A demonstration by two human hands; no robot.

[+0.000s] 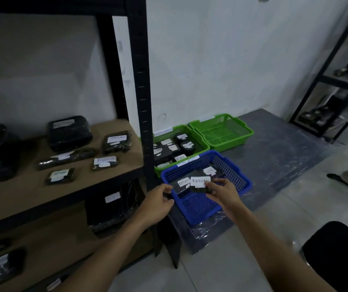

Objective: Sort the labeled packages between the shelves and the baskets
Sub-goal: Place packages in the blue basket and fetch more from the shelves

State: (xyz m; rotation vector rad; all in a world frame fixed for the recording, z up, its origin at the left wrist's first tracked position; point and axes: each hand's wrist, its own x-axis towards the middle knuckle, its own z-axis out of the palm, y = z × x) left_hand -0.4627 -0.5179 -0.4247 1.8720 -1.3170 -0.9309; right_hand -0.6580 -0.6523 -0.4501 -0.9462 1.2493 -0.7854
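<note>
My right hand [223, 193] pinches a small black package with a white RETURN label [200, 183] over the blue basket [240, 182]. In that basket lies another black package labeled RETURN [183, 183], with one more [210, 171] behind it. My left hand [158, 202] grips the basket's near left rim with curled fingers. A green basket [202, 142] behind the blue one holds several black labeled packages. A second green basket [240, 128] sits at the back right with nothing in it. Several black labeled packages [116, 141] lie on the brown shelf [31, 192].
A black upright post [142, 91] of the shelf rack stands just left of the baskets. More packages sit on the lower shelf [105, 209]. The baskets rest on a low dark platform [284, 157]. A black chair [337, 256] is at bottom right; another rack [337, 85] stands at far right.
</note>
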